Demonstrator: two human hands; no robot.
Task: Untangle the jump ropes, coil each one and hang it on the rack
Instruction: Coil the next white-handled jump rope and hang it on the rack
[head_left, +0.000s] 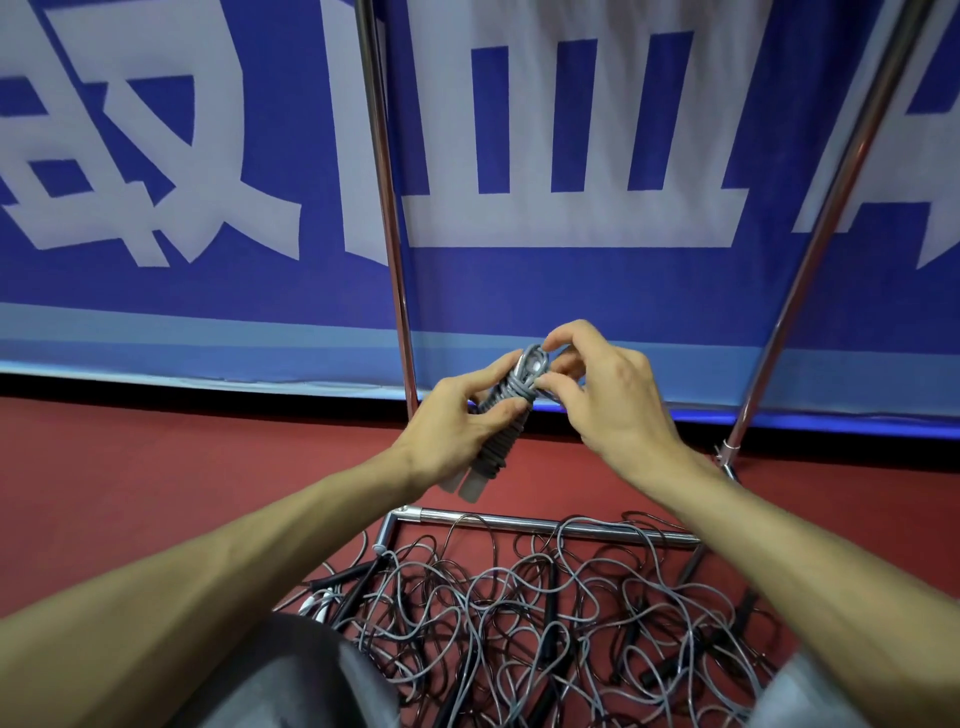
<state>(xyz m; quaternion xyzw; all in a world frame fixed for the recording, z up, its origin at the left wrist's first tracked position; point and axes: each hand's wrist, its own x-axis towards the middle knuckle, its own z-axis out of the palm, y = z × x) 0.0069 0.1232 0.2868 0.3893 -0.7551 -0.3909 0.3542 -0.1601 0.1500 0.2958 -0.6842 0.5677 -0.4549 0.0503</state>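
Observation:
A coiled grey jump rope (511, 387) with grey and pale handles is held up in front of me. My left hand (457, 423) grips the two handles and the wound cord around them. My right hand (597, 387) pinches the cord at the top of the coil with thumb and fingertips. Below, a tangled pile of jump ropes (545, 613) in grey and dark cords with black handles lies on the red floor. The chrome rack (387, 208) stands behind the pile, with an upright pole at the centre and a slanted pole (831, 208) at the right.
The rack's low chrome base bar (519, 522) crosses the floor just beyond the pile. A blue banner (519, 291) with large white characters fills the background. My knees in grey shorts (291, 675) sit at the bottom edge, beside the pile.

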